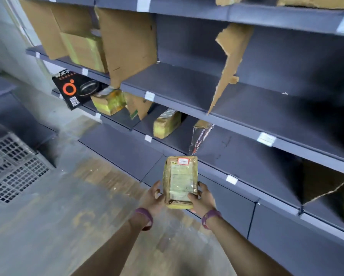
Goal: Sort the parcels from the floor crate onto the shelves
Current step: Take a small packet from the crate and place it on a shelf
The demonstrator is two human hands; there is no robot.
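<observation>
- Head view: I have one parcel (180,183) in the air in front of the shelves (187,86), level with the lower tiers and not resting on any of them.
- The left hand (154,196) is curled against its left edge and the right hand (202,200) clamps the right edge, thumb over the label. I judge the label is turned up so that I can read it and pick a bay.
- The grey mesh crate (13,168) sits on the floor well to the left. I cannot see what is inside it.
- Torn cardboard dividers (229,64) stand on the tiers, I think to split them into bays.
- Count: two hands, each with a purple wristband (145,218), and one parcel held. Three yellow-taped parcels (167,123) are plainly shelved, and a yellowish shape at the right edge may be a fourth. One black box (75,90) leans at the left end.
- Most of the bays I can see are bare, so I judge the sorting is at an early stage.
</observation>
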